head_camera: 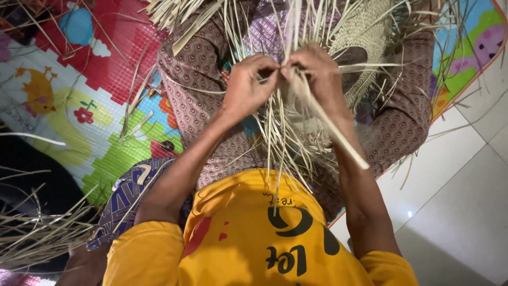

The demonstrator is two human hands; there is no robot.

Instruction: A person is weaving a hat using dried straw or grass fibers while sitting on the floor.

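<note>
The person is sitting on a colourful play mat (79,106) laid over a pale tiled floor (455,201), looking down over a yellow shirt (248,238) at both hands, which are meeting just above the lap.

The left hand (247,87) is pinching closed on a few thin dried straw strips (288,122), its fingertips pressing together at the point where the strips are gathering. The right hand (317,79) is closing on the same bunch from the other side, thumb and fingers clamping on the strands, so that the two hands are touching at the fingertips. One wider flat strip (338,137) is passing under the right hand and running slantwise down toward the right knee, its free end hanging loose in the air.

The strips are lying with their long axis running away from the body and back toward it: loose ends are fanning out above the hands and trailing down toward the shirt. Straight beyond the hands, a partly woven straw piece (365,47) is resting on the patterned brown trousers (201,79), a little nearer the right hand than the left. The pinch point is sitting right at the near edge of that weave.

More loose straw (42,233) is piling on the mat at the person's left, well apart from both hands, beside a blue patterned cloth (132,190).
</note>
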